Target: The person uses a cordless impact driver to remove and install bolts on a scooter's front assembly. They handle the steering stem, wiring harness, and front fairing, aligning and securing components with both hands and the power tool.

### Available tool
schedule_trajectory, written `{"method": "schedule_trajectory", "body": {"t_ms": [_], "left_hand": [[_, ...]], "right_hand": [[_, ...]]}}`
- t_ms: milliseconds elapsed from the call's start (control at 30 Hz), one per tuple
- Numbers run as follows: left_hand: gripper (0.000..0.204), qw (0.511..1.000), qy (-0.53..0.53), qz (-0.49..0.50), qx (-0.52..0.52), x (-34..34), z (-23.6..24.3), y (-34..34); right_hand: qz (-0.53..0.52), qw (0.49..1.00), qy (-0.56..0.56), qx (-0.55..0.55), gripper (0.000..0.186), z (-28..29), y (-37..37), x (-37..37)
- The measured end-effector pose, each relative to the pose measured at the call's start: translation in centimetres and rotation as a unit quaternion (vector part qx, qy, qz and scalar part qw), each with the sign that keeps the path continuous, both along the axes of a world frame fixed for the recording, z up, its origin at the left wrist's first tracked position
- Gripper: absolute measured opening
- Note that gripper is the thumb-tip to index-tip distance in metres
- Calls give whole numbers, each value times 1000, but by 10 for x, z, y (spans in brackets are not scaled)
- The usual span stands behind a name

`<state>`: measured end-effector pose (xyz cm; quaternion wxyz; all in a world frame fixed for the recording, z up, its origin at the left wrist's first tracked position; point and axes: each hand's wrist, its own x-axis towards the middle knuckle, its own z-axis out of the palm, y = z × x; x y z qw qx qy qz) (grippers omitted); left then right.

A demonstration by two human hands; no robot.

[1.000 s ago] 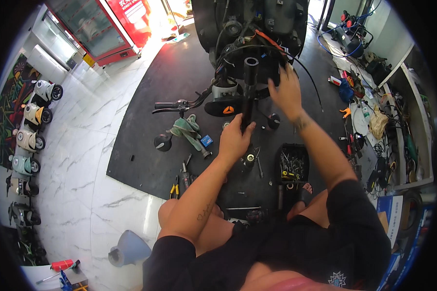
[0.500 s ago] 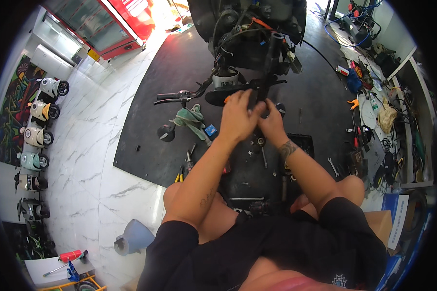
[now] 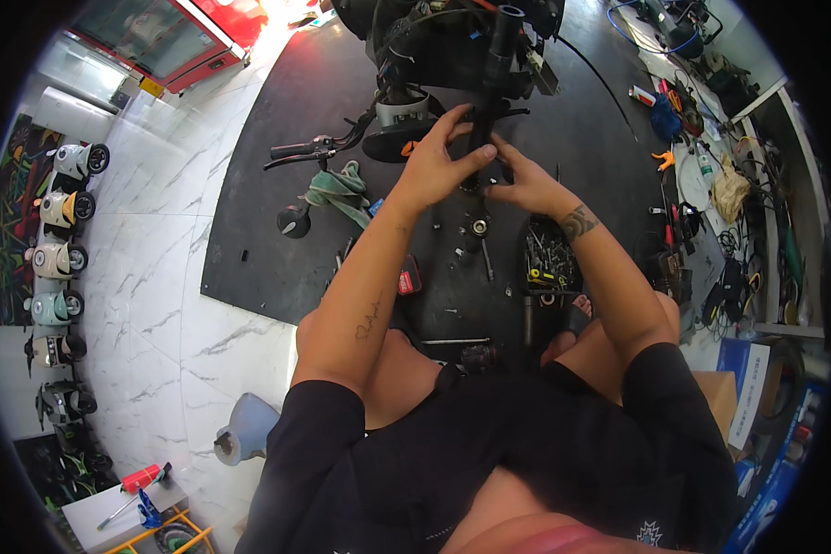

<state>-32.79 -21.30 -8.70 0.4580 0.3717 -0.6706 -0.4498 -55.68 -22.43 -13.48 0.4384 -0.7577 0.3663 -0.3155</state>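
A black metal tube (image 3: 502, 51), clasped by the left hand (image 3: 434, 168), has been joined by the loosely curled right hand (image 3: 534, 187), hold uncertain.

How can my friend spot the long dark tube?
Find the big black mat on the floor, then the person's left hand and right hand over it. The long dark tube sticks out between them. Unlike the handlebar farther left, it has no lever and ends in a round, ring-like rim.
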Motion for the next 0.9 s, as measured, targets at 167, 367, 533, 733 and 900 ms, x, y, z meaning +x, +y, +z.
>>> {"method": "schedule_trajectory", "body": {"t_ms": [167, 367, 533, 733, 900], "left_hand": [[78, 995, 33, 20, 97, 3, -1, -1], [74, 996, 32, 5, 79, 4, -3, -1], [67, 995, 28, -3, 91, 7, 3, 4], [57, 997, 0, 3, 83, 10, 7, 17], [78, 996, -3, 21, 91, 11, -1, 21]], "right_hand": [[-27, 979, -41, 199, 93, -26, 16, -12], [-11, 947, -165, 275, 80, -28, 46, -17], [-6, 947, -163, 278, 79, -55, 62, -18], [-103, 986, 74, 112, 90, -148, 100, 11], [-269, 961, 51, 44, 72, -175, 117, 78]]}}
